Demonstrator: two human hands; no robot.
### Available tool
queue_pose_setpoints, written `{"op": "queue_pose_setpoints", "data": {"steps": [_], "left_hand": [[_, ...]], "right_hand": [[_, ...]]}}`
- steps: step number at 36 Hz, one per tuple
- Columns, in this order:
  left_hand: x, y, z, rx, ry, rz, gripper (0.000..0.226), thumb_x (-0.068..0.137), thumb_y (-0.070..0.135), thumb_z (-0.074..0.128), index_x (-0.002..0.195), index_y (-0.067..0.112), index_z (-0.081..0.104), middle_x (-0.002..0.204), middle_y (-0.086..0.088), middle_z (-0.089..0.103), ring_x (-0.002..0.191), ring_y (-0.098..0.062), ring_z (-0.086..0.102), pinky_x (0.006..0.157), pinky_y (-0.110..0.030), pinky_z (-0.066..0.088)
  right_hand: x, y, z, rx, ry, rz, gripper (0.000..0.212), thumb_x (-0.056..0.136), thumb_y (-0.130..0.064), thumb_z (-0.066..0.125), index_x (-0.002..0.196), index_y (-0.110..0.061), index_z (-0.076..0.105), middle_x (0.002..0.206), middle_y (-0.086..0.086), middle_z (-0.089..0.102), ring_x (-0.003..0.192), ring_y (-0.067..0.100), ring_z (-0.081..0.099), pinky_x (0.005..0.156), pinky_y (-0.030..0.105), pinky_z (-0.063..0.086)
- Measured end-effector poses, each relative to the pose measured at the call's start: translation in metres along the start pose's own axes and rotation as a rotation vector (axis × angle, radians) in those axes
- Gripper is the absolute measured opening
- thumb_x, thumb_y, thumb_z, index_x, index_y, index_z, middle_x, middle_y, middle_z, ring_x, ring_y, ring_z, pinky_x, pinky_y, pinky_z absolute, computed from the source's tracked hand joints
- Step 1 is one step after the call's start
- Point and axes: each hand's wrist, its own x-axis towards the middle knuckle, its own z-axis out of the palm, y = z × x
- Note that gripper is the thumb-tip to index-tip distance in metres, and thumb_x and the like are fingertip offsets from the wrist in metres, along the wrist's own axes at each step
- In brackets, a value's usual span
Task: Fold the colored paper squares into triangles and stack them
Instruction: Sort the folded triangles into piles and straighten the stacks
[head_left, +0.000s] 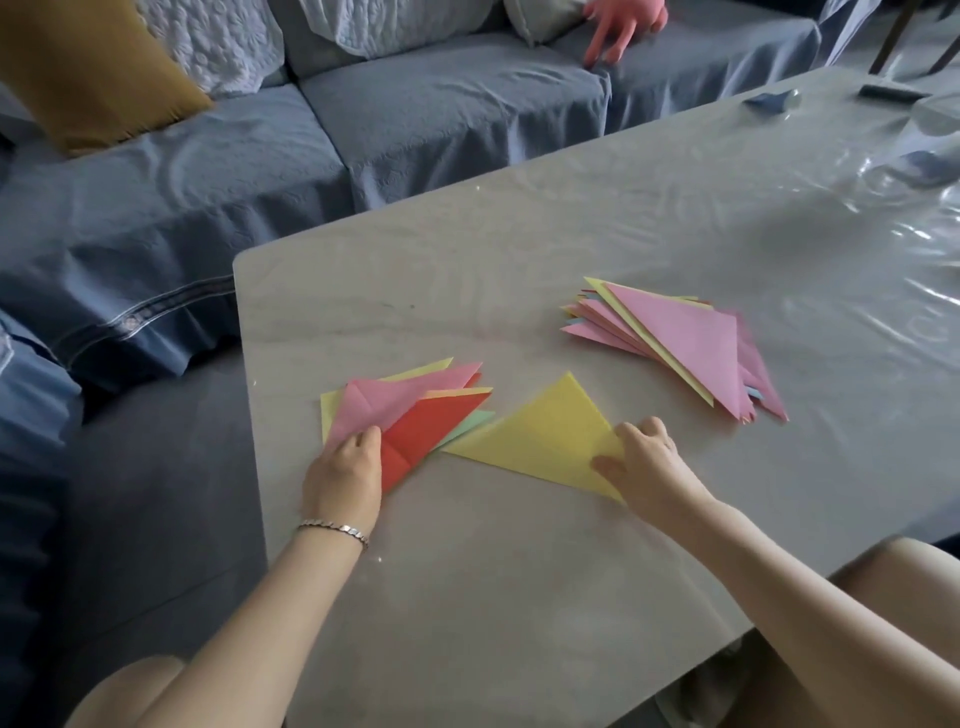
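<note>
Left hand: it rests with bent fingers on the near corner of the loose pile. I cannot tell if it pinches a sheet or only presses.
Right hand: it pinches the right corner of the yellow triangle, with the thumb on top.
Yellow triangle: it lies flat on the table, between the loose pile and the finished stack. Its left tip touches the pile.
Step in hand: probably moving this folded triangle to the stack.
To do it well: keep both layers pinched together so that the fold does not open. Lay the long edge along the edge of the pink triangle on top, because the stack is already fanned out.
Count, hands: two, well apart.
Count, piles: two.
Count, single triangles: one, yellow.
Count, loose pile: at least five sheets (yellow, pink, red, green and a pale orange edge).
Count, stack: many layers, too tight to count.
</note>
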Motion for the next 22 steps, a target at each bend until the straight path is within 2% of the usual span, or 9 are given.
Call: {"op": "queue_pose_setpoints", "data": {"steps": [2,4,7,9,12,14,18,20,22], "left_hand": [[0.0,0.002,-0.004,0.023,0.044,0.021,0.042,0.034,-0.023,0.074,0.069,-0.002,0.063,0.044,-0.012,0.054,0.029,-0.028,0.048,0.025,-0.022,0.029],[-0.001,0.008,-0.008,0.018,0.116,0.071,0.036,0.047,-0.022,0.062,0.076,-0.003,0.067,0.045,-0.012,0.055,0.028,-0.027,0.048,0.026,-0.02,0.03],[-0.004,0.023,-0.016,-0.005,0.194,0.134,0.037,0.066,-0.001,0.037,0.084,-0.001,0.069,0.056,-0.01,0.063,0.037,-0.025,0.056,0.032,-0.019,0.036],[-0.005,0.035,-0.016,-0.062,0.206,0.165,0.041,0.069,0.002,0.032,0.088,-0.001,0.068,0.072,-0.014,0.07,0.052,-0.026,0.065,0.04,-0.022,0.045],[-0.008,0.053,-0.012,-0.139,0.192,0.223,0.044,0.069,0.001,0.031,0.093,-0.002,0.068,0.088,-0.017,0.071,0.068,-0.026,0.07,0.052,-0.028,0.052],[-0.013,0.066,-0.009,-0.137,0.166,0.258,0.047,0.067,0.001,0.031,0.094,0.0,0.07,0.091,-0.016,0.071,0.073,-0.024,0.071,0.056,-0.029,0.054],[-0.018,0.082,-0.007,-0.173,0.105,0.286,0.047,0.069,0.004,0.032,0.096,0.005,0.071,0.094,-0.01,0.072,0.081,-0.019,0.07,0.063,-0.028,0.055],[-0.019,0.085,-0.006,-0.18,0.095,0.305,0.047,0.069,0.005,0.033,0.095,0.007,0.072,0.095,-0.008,0.072,0.084,-0.017,0.07,0.064,-0.028,0.055],[-0.02,0.087,-0.004,-0.183,0.085,0.336,0.047,0.069,0.005,0.033,0.094,0.008,0.072,0.095,-0.007,0.072,0.085,-0.017,0.07,0.065,-0.029,0.056]], "right_hand": [[-0.005,0.008,0.0,0.109,0.095,-0.103,0.011,0.094,-0.023,0.05,0.094,-0.012,0.046,0.092,0.002,0.046,0.089,0.027,0.05,0.066,0.027,0.03],[-0.007,0.016,-0.003,0.287,0.17,-0.148,0.014,0.092,-0.017,0.053,0.083,-0.019,0.043,0.072,-0.005,0.046,0.067,0.018,0.045,0.056,0.027,0.027],[-0.007,0.02,-0.02,0.562,0.339,-0.184,0.018,0.086,-0.015,0.059,0.076,-0.023,0.046,0.067,-0.007,0.049,0.058,0.006,0.044,0.056,0.023,0.037],[-0.001,0.016,-0.039,0.716,0.481,-0.154,0.008,0.08,-0.019,0.054,0.086,-0.018,0.05,0.067,-0.006,0.049,0.052,0.0,0.047,0.049,0.011,0.036],[0.019,0.018,-0.061,0.778,0.626,0.028,0.029,0.089,-0.008,0.052,0.118,-0.011,0.047,0.085,0.007,0.054,0.059,0.013,0.045,0.04,0.007,0.031],[0.032,0.023,-0.068,0.709,0.625,0.128,0.043,0.092,-0.009,0.048,0.134,-0.012,0.037,0.105,0.012,0.054,0.079,0.025,0.049,0.051,0.014,0.035],[0.049,0.037,-0.07,0.547,0.537,0.23,0.054,0.093,-0.011,0.045,0.142,-0.014,0.023,0.129,0.019,0.048,0.109,0.032,0.049,0.084,0.03,0.036],[0.051,0.037,-0.069,0.423,0.506,0.271,0.062,0.093,-0.015,0.049,0.145,-0.013,0.016,0.137,0.022,0.037,0.121,0.036,0.042,0.096,0.038,0.036],[0.047,0.037,-0.066,0.243,0.514,0.279,0.062,0.091,-0.019,0.051,0.144,-0.012,0.02,0.136,0.022,0.032,0.124,0.036,0.034,0.1,0.041,0.031]]}}
